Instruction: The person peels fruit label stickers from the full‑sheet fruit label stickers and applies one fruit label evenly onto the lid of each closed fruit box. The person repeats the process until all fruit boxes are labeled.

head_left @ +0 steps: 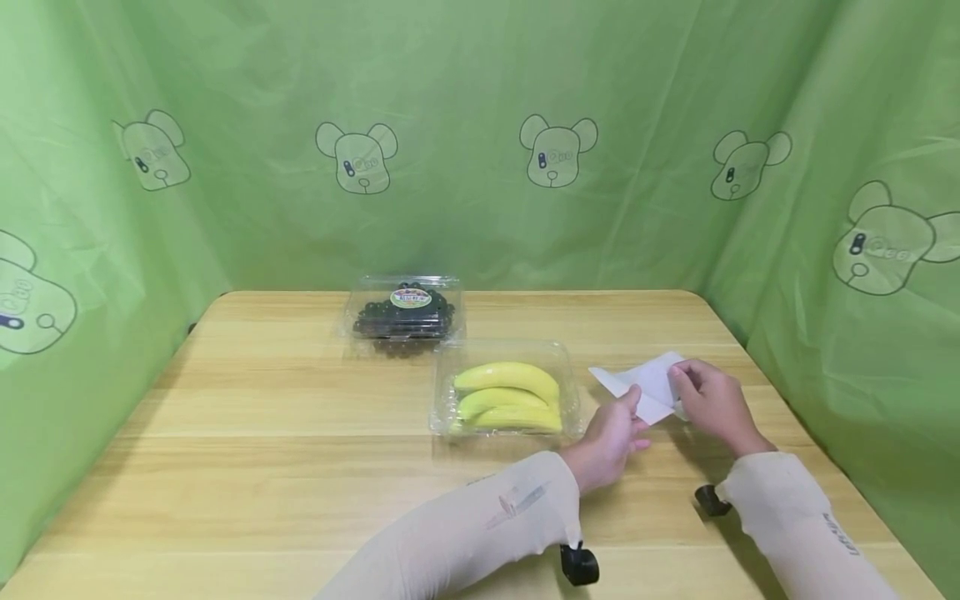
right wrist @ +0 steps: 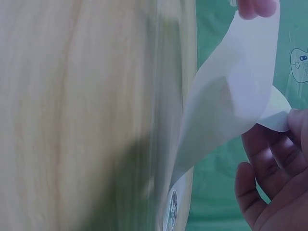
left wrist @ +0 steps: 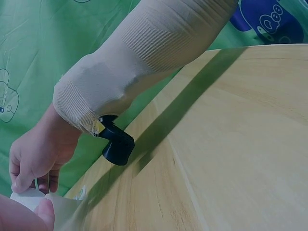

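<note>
Between my two hands is a bent white sticker sheet (head_left: pixel 651 379), held above the right part of the table. My left hand (head_left: pixel 609 440) pinches its near edge, thumb on top and fingers underneath. With thumb and forefinger, my right hand (head_left: pixel 716 407) grips its right side; in the right wrist view a small curled white flap (right wrist: pixel 278 113) is at those fingertips. An oval printed label (right wrist: pixel 172 209) shows at the sheet's lower end there. Just left of my hands, several yellow bananas (head_left: pixel 510 396) lie in a clear plastic box (head_left: pixel 566 367).
Farther back and left stands a clear box (head_left: pixel 453 310) of dark grapes (head_left: pixel 375 317), its lid bearing an oval label (head_left: pixel 412 298). Both boxes sit on a light wooden table (head_left: pixel 285 467). Green curtains (head_left: pixel 465 225) with bear outlines enclose its back and sides.
</note>
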Demonstrator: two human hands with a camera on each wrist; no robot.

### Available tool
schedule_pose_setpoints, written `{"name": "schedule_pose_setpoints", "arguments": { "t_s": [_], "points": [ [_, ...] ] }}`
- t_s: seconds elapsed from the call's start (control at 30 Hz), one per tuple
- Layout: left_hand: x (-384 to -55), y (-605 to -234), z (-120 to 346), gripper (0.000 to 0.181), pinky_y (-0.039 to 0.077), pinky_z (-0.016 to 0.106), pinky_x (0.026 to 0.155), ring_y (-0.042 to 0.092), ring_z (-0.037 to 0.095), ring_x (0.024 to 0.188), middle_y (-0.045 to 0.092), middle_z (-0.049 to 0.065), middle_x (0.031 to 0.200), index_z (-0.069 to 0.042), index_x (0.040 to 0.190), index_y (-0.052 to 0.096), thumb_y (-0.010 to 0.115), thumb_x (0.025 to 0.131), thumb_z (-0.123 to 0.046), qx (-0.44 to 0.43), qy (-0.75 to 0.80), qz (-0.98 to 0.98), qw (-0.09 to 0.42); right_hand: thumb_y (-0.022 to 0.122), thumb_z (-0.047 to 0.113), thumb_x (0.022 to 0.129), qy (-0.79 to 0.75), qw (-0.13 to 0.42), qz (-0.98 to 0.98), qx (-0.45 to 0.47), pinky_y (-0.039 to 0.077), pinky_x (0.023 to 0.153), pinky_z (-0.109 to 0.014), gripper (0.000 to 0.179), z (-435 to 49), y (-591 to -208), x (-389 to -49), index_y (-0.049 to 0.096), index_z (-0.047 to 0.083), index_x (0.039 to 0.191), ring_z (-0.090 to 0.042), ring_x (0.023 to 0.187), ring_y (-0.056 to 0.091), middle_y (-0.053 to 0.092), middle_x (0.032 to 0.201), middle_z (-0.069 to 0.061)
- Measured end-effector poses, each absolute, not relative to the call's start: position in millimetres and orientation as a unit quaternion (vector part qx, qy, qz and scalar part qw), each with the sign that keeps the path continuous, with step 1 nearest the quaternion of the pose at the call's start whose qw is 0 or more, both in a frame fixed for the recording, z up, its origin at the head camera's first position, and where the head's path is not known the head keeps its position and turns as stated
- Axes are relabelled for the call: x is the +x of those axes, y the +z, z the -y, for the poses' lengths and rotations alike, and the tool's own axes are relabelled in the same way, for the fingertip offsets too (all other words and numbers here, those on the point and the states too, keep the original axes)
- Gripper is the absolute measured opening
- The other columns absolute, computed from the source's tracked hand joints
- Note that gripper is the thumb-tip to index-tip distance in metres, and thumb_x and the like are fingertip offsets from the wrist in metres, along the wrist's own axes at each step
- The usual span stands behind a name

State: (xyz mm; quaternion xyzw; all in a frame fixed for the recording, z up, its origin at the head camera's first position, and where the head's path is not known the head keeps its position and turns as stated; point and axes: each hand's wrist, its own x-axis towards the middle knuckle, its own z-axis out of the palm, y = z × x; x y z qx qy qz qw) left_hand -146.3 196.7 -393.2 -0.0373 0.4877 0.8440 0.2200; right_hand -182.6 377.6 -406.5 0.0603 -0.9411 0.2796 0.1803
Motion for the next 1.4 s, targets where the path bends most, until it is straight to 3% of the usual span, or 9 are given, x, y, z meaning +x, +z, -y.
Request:
{"name": "schedule_pose_setpoints", "arguments": {
  "t_s": [0.33,0.7,1.0,1.2,1.4],
  "points": [
    [-146.5,-393.2,-198.4,0.036,0.041,0.058,0.099,0.05,0.045,0.119,0.053,0.028,0.129,0.002,0.118,0.059,0.052,0.099,-0.028,-0.044,0.84,-0.498,0.21,0.05,0.013,0.1,0.285,0.186,0.939,0.057,0.046,0.059,-0.023,0.025,-380.2,-402.9,-182.4,0.064,-0.007,0.102,-0.021,0.07,0.056,0.066,0.083,-0.018],
    [-146.3,-391.7,-198.2,0.038,0.041,0.058,0.099,0.05,0.045,0.117,0.053,0.027,0.126,0.004,0.117,0.057,0.053,0.098,-0.028,-0.05,0.836,-0.504,0.211,0.049,0.013,0.101,0.287,0.188,0.938,0.052,0.045,0.061,-0.023,0.026,-379.2,-401.8,-181.1,0.063,-0.008,0.102,-0.024,0.074,0.057,0.066,0.089,-0.023],
    [-145.9,-389.8,-198.3,0.037,0.045,0.056,0.094,0.054,0.043,0.104,0.056,0.023,0.11,0.0,0.116,0.058,0.053,0.098,-0.032,-0.06,0.811,-0.544,0.209,0.049,0.013,0.101,0.298,0.184,0.935,0.047,0.049,0.071,-0.041,0.026,-375.4,-402.1,-178.0,0.063,-0.009,0.103,-0.038,0.084,0.061,0.066,0.096,-0.028],
    [-143.6,-389.0,-199.0,0.036,0.046,0.051,0.086,0.056,0.039,0.089,0.054,0.019,0.092,-0.003,0.107,0.062,0.055,0.096,-0.036,-0.083,0.787,-0.574,0.211,0.051,0.013,0.1,0.294,0.194,0.935,0.053,0.046,0.064,-0.026,0.024,-375.0,-403.2,-176.0,0.064,-0.007,0.1,-0.026,0.076,0.057,0.067,0.089,-0.022],
    [-143.2,-388.7,-199.9,0.033,0.045,0.051,0.086,0.057,0.04,0.089,0.056,0.018,0.092,-0.005,0.107,0.063,0.055,0.096,-0.034,-0.084,0.788,-0.573,0.209,0.052,0.01,0.099,0.293,0.205,0.932,0.058,0.045,0.059,-0.021,0.021,-373.8,-404.7,-173.9,0.065,-0.007,0.098,-0.02,0.07,0.054,0.067,0.086,-0.02]
  ]
}}
